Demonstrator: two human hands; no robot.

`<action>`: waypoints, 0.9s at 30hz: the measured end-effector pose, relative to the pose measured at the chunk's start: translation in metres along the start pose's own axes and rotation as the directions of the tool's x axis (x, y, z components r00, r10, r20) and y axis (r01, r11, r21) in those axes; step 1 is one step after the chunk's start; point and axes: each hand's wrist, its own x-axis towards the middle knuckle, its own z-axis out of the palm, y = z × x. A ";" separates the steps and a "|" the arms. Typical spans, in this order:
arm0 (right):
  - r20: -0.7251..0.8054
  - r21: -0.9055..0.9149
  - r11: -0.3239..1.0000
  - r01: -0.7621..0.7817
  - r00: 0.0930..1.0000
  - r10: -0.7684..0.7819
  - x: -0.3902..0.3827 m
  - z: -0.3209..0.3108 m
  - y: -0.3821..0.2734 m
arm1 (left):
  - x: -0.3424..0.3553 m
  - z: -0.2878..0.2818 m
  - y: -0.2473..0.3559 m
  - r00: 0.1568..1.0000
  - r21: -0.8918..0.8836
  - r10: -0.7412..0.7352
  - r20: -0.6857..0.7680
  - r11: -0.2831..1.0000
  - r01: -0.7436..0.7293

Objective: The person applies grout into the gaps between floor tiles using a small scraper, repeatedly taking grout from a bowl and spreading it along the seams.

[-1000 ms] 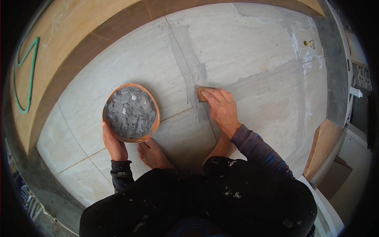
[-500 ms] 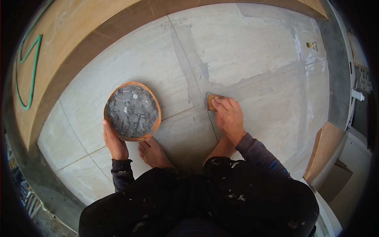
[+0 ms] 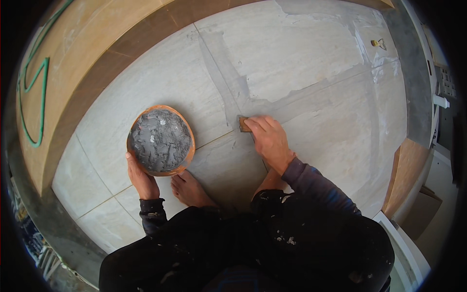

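Observation:
My left hand (image 3: 142, 179) grips the near left side of an orange-brown bowl (image 3: 193, 141). Lumpy grey grout (image 3: 163, 138) fills much of it. In my right hand (image 3: 270, 142) is a small brown grout spreader (image 3: 244, 124), pinched between thumb and fingers, its edge against the floor tiles. The spreader lies close to where several tile joints meet. Grey grout smears (image 3: 221, 68) run along the joint going away from me and along the one toward the far right. Between bowl and spreader, part of a joint (image 3: 214, 139) shows as a thin dark line.
My bare foot (image 3: 189, 190) rests on the tiles just below the bowl. A tan raised ledge (image 3: 112, 53) curves along the far left, with a green hose (image 3: 44, 97) on it. At the far right lies a small yellow-ended object (image 3: 375, 43). A wooden panel (image 3: 404, 170) stands at right.
My right hand has drawn the spreader left across the tile joint. The bowl stays in my left hand, and the whole view has shifted slightly.

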 end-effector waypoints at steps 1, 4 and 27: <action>-0.007 0.000 1.000 0.000 1.000 0.000 -0.014 0.005 -0.014 | 0.000 0.000 0.001 1.000 0.002 0.006 0.004 1.000 -0.006; 0.136 0.097 0.993 0.073 0.987 -0.086 -0.038 0.009 -0.033 | 0.002 0.002 -0.003 1.000 0.009 0.020 0.008 1.000 -0.020; 0.259 0.604 0.659 -0.448 0.893 0.369 -0.039 -0.017 -0.016 | 0.001 -0.003 -0.002 0.994 0.059 0.087 0.063 0.994 -0.091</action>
